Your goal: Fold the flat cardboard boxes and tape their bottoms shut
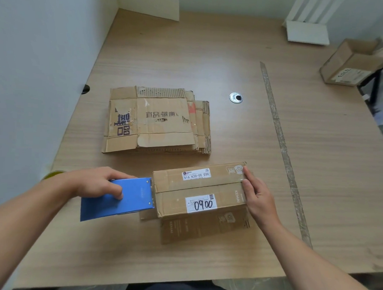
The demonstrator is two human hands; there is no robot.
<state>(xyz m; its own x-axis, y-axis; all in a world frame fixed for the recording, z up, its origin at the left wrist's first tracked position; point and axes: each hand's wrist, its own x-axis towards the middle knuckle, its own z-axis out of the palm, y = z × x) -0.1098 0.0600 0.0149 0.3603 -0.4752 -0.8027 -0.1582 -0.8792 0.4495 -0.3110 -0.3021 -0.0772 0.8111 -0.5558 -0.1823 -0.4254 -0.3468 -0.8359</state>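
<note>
On the wood worktop [233,65], white walls [36,50] around.
Left grip [96,182] curls round a blue tape dispenser [131,200]; right grip [257,198], fingers straight, presses the box [197,189].

Matt brown cardboard box [197,191] (glossy tape), smooth blue dispenser [118,198], wood-grain table [316,172]

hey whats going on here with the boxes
A person is taping a folded cardboard box on the wooden table. Their left hand grips a blue tape dispenser at the left end of the seam between the closed flaps. The right hand presses on the box's right end to steady it. Behind lies a stack of flat cardboard boxes not yet folded, and another folded box sits at the far right.
</note>
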